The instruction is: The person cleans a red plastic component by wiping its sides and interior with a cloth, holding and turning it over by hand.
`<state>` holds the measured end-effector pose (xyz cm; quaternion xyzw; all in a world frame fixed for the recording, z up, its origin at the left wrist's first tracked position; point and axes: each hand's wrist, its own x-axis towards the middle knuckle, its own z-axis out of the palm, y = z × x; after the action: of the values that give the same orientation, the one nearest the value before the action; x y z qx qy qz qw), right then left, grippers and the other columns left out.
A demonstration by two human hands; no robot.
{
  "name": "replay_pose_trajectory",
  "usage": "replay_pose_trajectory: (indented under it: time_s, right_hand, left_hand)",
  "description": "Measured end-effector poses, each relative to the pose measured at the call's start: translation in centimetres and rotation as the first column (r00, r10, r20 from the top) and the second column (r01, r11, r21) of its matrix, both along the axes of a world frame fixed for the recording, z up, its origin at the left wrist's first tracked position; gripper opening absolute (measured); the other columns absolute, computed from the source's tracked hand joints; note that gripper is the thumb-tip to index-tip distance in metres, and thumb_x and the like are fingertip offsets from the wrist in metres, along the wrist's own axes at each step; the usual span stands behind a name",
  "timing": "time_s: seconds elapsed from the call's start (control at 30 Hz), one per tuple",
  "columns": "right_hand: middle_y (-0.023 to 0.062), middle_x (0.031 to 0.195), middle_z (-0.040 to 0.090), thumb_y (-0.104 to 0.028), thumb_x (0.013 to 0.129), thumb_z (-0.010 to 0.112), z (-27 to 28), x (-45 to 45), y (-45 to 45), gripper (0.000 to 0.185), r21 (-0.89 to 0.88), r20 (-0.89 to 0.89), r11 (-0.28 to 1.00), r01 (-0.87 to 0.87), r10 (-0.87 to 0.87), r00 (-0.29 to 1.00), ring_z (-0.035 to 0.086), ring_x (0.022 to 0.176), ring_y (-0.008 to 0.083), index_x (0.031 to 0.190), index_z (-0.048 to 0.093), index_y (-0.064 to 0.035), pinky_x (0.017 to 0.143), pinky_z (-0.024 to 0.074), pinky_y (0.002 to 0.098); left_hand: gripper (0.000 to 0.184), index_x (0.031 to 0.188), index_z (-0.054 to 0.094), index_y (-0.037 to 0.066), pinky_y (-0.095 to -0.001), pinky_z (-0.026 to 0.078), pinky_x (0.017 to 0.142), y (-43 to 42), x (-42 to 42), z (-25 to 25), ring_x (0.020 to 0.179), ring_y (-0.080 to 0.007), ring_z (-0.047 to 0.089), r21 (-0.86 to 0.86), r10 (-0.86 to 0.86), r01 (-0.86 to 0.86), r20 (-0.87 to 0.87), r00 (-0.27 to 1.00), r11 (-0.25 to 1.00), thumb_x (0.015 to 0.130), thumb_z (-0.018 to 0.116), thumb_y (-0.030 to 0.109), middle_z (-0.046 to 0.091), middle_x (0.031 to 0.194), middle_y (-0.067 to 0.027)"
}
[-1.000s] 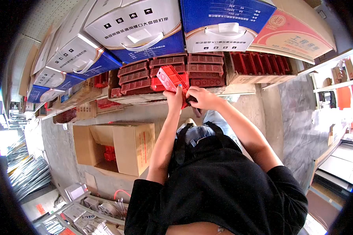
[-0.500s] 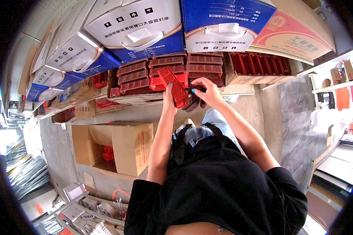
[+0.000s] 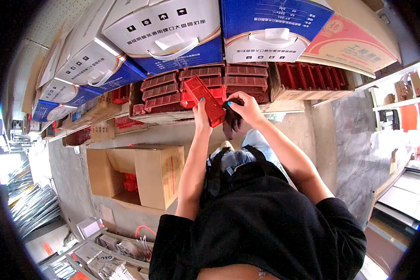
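My left hand (image 3: 201, 117) is closed around the lower end of a long red plastic box strip (image 3: 205, 99), divided into compartments and tilted up to the left. Beside its right edge, my right hand (image 3: 246, 110) pinches a dark, limp rag (image 3: 233, 120) that hangs below the fingers and comes up against the strip. Just beyond both hands, stacked dark red box strips (image 3: 159, 88) fill an open carton on the shelf. A brighter red strip (image 3: 187, 99) lies at the front of that stack, partly covered by the held one.
On the floor at left stands an open cardboard box (image 3: 159, 177) with red pieces (image 3: 130, 182) inside. White-and-blue cartons (image 3: 172, 35) line the shelf above the stack. Another carton of red strips (image 3: 308, 79) sits to the right. A cluttered rack (image 3: 112, 247) is at lower left.
My right hand has moved slightly and now holds the rag higher, against the strip's right side. The strip has shifted a little left and tilted more.
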<state>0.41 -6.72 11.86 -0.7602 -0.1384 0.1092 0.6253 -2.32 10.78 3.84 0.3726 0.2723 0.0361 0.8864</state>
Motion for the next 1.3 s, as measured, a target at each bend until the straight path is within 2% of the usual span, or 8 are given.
replay_pose_trajectory:
  time_s: [0.13, 0.6, 0.73, 0.8, 0.83, 0.93, 1.13, 1.3]
  right_hand:
    - [0.0082, 0.095, 0.061, -0.004, 0.077, 0.06, 1.0, -0.9, 0.0, 0.017, -0.185, 0.189, 0.966, -0.178, 0.213, 0.959, 0.059, 0.09, 0.0169, 0.094, 0.06, -0.001, 0.081, 0.0465, 0.0293]
    - [0.0121, 0.086, 0.064, -0.007, 0.073, 0.059, -1.0, -1.0, 0.8, 0.019, -0.275, 0.088, 0.961, -0.013, 0.038, 0.995, 0.061, 0.088, 0.0194, 0.09, 0.061, -0.0006, 0.082, 0.0459, 0.0312]
    - [0.0102, 0.092, 0.064, -0.004, 0.073, 0.055, -3.1, -0.8, 0.7, 0.024, -0.094, -0.063, 0.964, 0.25, -0.256, 0.965, 0.059, 0.086, 0.0175, 0.096, 0.062, 0.0007, 0.08, 0.0448, 0.0289]
    - [0.007, 0.093, 0.063, -0.001, 0.076, 0.052, -2.7, -0.7, -0.4, 0.025, 0.178, -0.477, 0.92, 0.348, -0.228, 0.849, 0.057, 0.088, 0.0145, 0.099, 0.062, 0.0015, 0.081, 0.0437, 0.0266]
    - [0.0046, 0.092, 0.061, -0.002, 0.08, 0.05, -3.9, -0.6, -0.9, 0.024, 0.196, -0.34, 0.929, 0.315, -0.237, 0.91, 0.055, 0.086, 0.0114, 0.102, 0.061, 0.0015, 0.078, 0.0437, 0.0247]
    - [0.0044, 0.089, 0.062, -0.006, 0.084, 0.05, -5.2, 0.2, -2.2, 0.023, 0.078, -0.451, 0.943, 0.323, -0.256, 0.855, 0.056, 0.079, 0.0107, 0.102, 0.061, 0.0015, 0.071, 0.0446, 0.0244]
    - [0.0038, 0.084, 0.062, -0.023, 0.091, 0.051, -4.4, 1.3, -4.0, 0.029, 0.045, -0.561, 0.954, 0.297, -0.221, 0.797, 0.053, 0.076, 0.009, 0.101, 0.061, 0.0032, 0.067, 0.0428, 0.0256]
    - [0.0008, 0.08, 0.061, -0.028, 0.092, 0.052, -5.3, 2.4, -7.2, 0.033, 0.014, -0.355, 0.991, 0.135, -0.121, 0.927, 0.052, 0.073, 0.0076, 0.098, 0.062, 0.0027, 0.065, 0.0416, 0.026]
  left_hand:
    - [0.048, 0.118, 0.036, 0.002, -0.0361, 0.049, 0.078, -0.5, 0.0, 1.3, 0.094, -0.0228, 0.056, 0.165, 0.08, -0.072, -0.047, 0.996, 0.984, 0.085, 0.057, 0.03, 0.051, 0.111, -0.0126]
    - [0.047, 0.12, 0.035, 0.002, -0.035, 0.046, 0.081, -2.0, 0.3, 1.5, 0.098, -0.0211, 0.053, 0.403, 0.188, -0.171, -0.002, 0.982, 0.899, 0.087, 0.057, 0.028, 0.049, 0.115, -0.0124]
    - [0.044, 0.118, 0.037, 0.004, -0.0361, 0.048, 0.08, -1.7, 0.7, 1.1, 0.094, -0.0228, 0.056, 0.162, 0.077, -0.076, -0.003, 0.997, 0.984, 0.088, 0.054, 0.031, 0.052, 0.112, -0.0108]
    - [0.041, 0.116, 0.04, 0.005, -0.0372, 0.049, 0.08, -1.0, 1.0, 0.2, 0.092, -0.0244, 0.057, -0.058, -0.094, 0.097, 0.046, 0.994, 0.994, 0.089, 0.051, 0.034, 0.054, 0.108, -0.0094]
    - [0.038, 0.116, 0.045, 0.007, -0.0384, 0.049, 0.083, -1.1, 0.9, 0.4, 0.093, -0.0258, 0.059, -0.139, -0.166, 0.164, -0.001, 0.986, 0.977, 0.092, 0.047, 0.036, 0.058, 0.106, -0.0083]
    - [0.037, 0.118, 0.049, 0.008, -0.0386, 0.047, 0.087, -2.6, 0.6, 2.3, 0.099, -0.0242, 0.059, -0.364, -0.219, 0.232, 0.079, 0.973, 0.902, 0.093, 0.044, 0.036, 0.06, 0.11, -0.008]
    - [0.042, 0.122, 0.049, 0.006, -0.0387, 0.046, 0.09, -3.7, 0.6, 0.5, 0.104, -0.0228, 0.058, -0.482, -0.349, 0.331, 0.055, 0.936, 0.811, 0.096, 0.04, 0.038, 0.059, 0.117, -0.0088]
    - [0.043, 0.124, 0.048, 0.006, -0.0456, 0.051, 0.078, -5.6, 2.0, 0.8, 0.095, -0.0313, 0.061, -0.49, -0.525, 0.49, 0.074, 0.848, 0.721, 0.096, 0.034, 0.035, 0.059, 0.114, -0.0132]
